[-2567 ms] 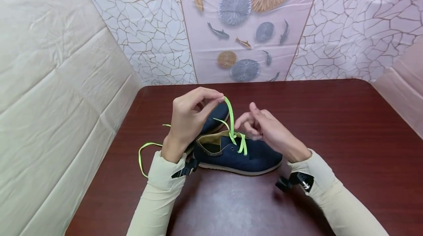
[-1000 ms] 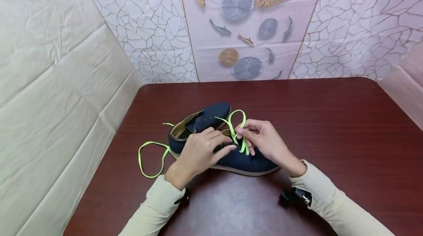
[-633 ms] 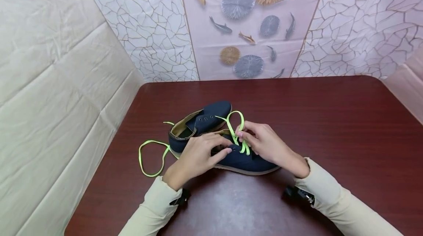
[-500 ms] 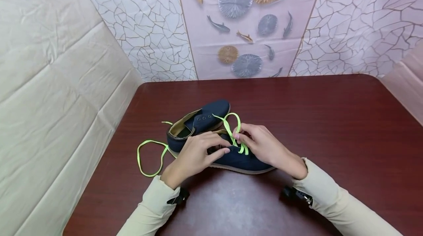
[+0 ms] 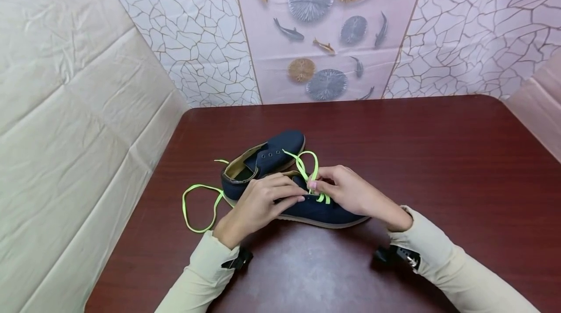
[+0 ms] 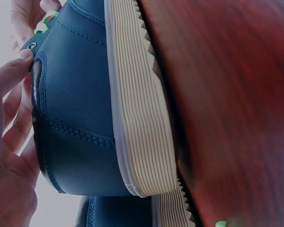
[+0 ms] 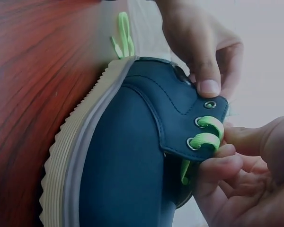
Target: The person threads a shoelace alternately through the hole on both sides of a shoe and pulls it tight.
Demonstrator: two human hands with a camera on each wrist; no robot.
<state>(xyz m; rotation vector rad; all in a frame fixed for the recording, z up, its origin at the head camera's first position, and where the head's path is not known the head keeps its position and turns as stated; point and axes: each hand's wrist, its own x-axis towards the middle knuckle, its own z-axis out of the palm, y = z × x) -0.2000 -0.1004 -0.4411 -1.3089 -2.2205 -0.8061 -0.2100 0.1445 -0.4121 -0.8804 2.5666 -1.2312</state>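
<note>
A dark blue shoe (image 5: 326, 216) with a pale ribbed sole stands on the table, its toe to the right. My left hand (image 5: 265, 198) pinches the edge of its eyelet flap (image 7: 184, 101), thumb outside beside an unlaced eyelet (image 7: 209, 104). My right hand (image 5: 350, 191) pinches a neon green shoelace (image 5: 315, 163) close to that flap. Part of the lace loops up above the hand, and its loose end points to the back left. Two neighbouring eyelets carry lace in the right wrist view. Where the pinched end of the lace lies is hidden by fingers and flap.
A second dark blue shoe (image 5: 282, 146) lies just behind, with bare eyelets on its visible side. From near its heel a green lace (image 5: 185, 206) curls out on the left. The red-brown table (image 5: 416, 147) meets a patterned wall covering (image 5: 193, 50) behind.
My left hand has released the raised lace and come down onto the eyelet flap. My right hand has taken the lace and, lately, edged down and closer to the flap.
</note>
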